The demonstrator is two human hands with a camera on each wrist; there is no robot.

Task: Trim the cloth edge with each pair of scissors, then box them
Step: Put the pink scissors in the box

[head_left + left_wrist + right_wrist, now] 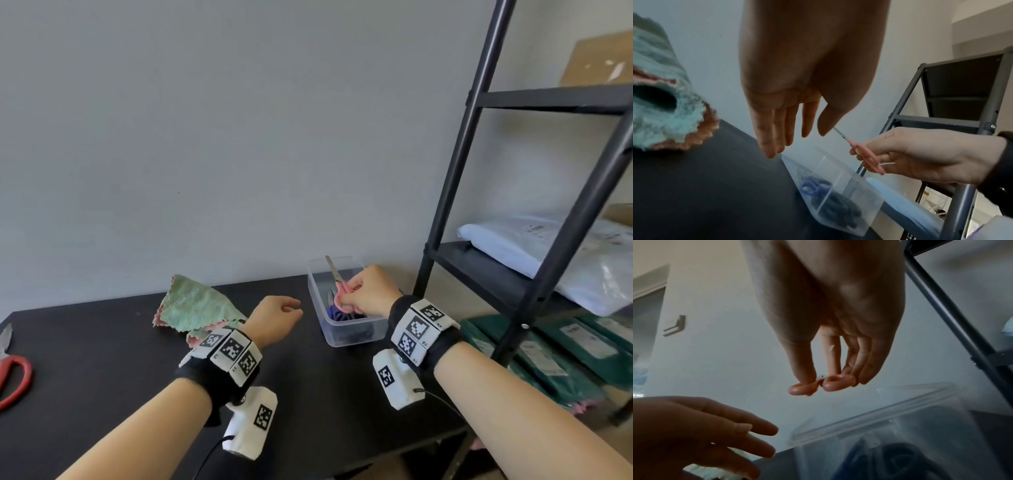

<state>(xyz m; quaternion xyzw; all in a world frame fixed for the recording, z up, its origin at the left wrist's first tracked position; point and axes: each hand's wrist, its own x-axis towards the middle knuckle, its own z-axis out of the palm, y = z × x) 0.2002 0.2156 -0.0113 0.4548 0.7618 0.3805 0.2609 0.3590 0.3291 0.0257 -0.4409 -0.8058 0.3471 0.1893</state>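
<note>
Holding pink scissors (pixel 339 287) above the clear box (pixel 343 334), the right hand (pixel 370 294) pinches their handle loops.
Only the head view shows red scissors (pixel 15 373), cut off far left of the left hand (pixel 274 320), which hovers relaxed, fingers loose, holding nothing, with the cloth (pixel 195 308) just left of it; the box's dark contents blur.

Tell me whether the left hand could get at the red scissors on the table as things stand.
Probably yes. The left hand is empty and hovers over the table, and the red scissors lie in the open at the table's left edge with nothing between them.
</note>
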